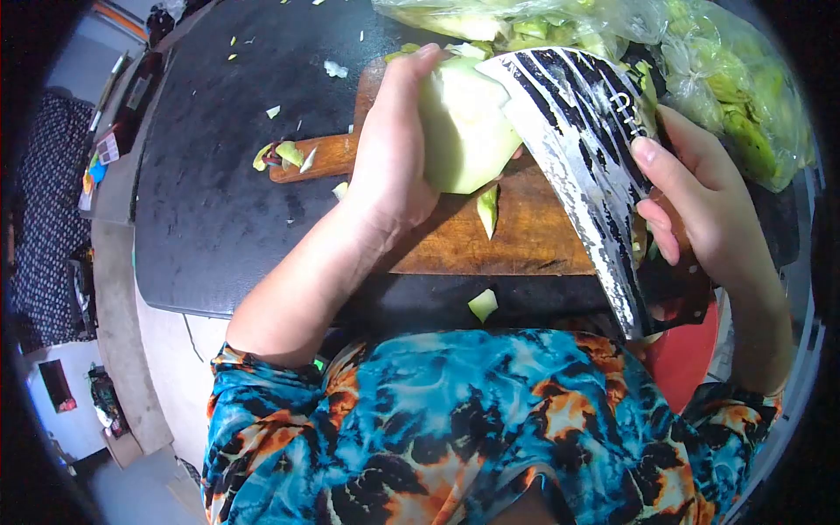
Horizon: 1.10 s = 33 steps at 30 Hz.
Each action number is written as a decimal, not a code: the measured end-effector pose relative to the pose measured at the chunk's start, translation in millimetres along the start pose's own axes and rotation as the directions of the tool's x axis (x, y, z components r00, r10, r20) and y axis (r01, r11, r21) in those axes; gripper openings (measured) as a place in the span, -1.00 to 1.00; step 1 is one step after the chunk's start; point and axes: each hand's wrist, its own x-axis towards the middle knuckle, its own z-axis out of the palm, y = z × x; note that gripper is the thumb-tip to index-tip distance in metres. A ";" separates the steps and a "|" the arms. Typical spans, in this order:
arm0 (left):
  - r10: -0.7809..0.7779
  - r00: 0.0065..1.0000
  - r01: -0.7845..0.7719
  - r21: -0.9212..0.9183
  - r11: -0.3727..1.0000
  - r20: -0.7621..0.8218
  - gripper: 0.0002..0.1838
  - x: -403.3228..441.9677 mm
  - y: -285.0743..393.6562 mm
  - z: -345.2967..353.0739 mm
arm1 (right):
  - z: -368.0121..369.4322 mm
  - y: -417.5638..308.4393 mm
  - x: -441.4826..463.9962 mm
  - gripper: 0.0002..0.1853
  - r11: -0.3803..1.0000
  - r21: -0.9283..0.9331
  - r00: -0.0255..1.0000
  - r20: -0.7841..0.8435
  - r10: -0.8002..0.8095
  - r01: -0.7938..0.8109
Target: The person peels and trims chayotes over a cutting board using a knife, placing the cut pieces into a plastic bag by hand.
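Note:
My left hand (395,144) is wrapped round a large pale green peeled vegetable (468,131), held above a wooden cutting board (490,236). In my right hand (696,179) is a wide knife (569,131) with a black and white patterned blade. The blade's upper edge is against the right side of the vegetable, and its point slants down toward my body. The knife's handle is mostly hidden by my fingers. A green peel strip (488,210) lies on the board below the vegetable.
Clear plastic bags (744,96) of green pieces lie at the top right. Scraps are scattered on the dark table (227,192) and on the board's handle (328,159). A cut piece (482,304) lies near the table's front edge. A red bowl (691,359) is partly visible below the knife.

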 end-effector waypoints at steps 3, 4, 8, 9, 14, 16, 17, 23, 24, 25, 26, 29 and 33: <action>0.018 0.999 -0.020 -0.053 0.998 -0.046 -0.50 -1.9 -2.1 1.7 | 3.4 3.6 2.4 -0.68 0.999 0.033 1.000 0.026 -0.012 0.011; 0.016 0.998 -0.021 -0.077 0.997 -0.062 -0.51 -2.5 -2.7 2.9 | 4.6 3.9 2.5 -0.68 1.000 0.030 1.000 0.026 0.005 -0.005; 0.088 0.996 -0.088 -0.129 0.988 -0.011 -0.48 2.1 -6.7 2.6 | 11.1 4.4 2.5 -0.70 0.996 0.020 0.996 0.030 0.087 -0.088; 0.071 0.997 -0.066 -0.156 0.985 0.029 -0.46 3.8 -5.6 0.7 | 9.8 4.4 2.9 -0.69 0.998 0.027 0.998 0.018 0.056 -0.056; -0.060 0.914 0.179 -0.267 0.947 0.400 -0.40 11.1 6.4 -18.3 | 9.2 4.8 5.8 -0.70 0.993 0.117 0.999 0.024 -0.030 0.027; -0.085 0.908 0.195 -0.236 0.952 0.410 -0.41 9.9 7.2 -17.1 | 8.8 4.4 4.7 -0.70 0.993 0.115 0.999 0.037 -0.004 0.000; -0.074 0.914 0.179 -0.233 0.956 0.399 -0.40 10.3 6.6 -17.3 | 8.8 4.3 4.5 -0.70 0.994 0.112 0.999 0.044 0.005 -0.010; -0.044 0.982 0.083 -0.208 0.975 0.183 -0.45 6.6 5.7 -11.1 | 21.4 13.1 10.6 -0.78 0.995 0.094 1.000 0.015 -0.015 0.013; -0.043 0.986 0.070 -0.163 0.984 0.160 -0.43 6.3 6.6 -10.5 | 21.2 13.0 10.8 -0.78 0.996 0.088 1.000 0.015 -0.019 0.018; -0.042 0.990 0.059 -0.118 0.991 0.137 -0.42 6.0 7.2 -9.9 | 20.5 12.7 10.6 -0.79 0.996 0.083 1.000 0.014 -0.023 0.022; -0.054 0.988 0.071 -0.112 0.991 0.146 -0.42 5.7 7.9 -10.5 | 19.9 12.7 10.6 -0.79 0.997 0.077 1.000 0.014 -0.026 0.025; -0.056 0.985 0.075 -0.114 0.991 0.160 -0.42 5.0 8.7 -12.8 | 17.2 12.2 11.8 -0.79 0.998 0.065 1.000 0.015 0.009 -0.010; 0.022 0.985 0.007 -0.169 0.986 0.170 -0.41 7.2 5.0 -11.5 | 25.1 17.6 14.0 -0.79 0.991 0.135 0.999 0.027 -0.027 0.023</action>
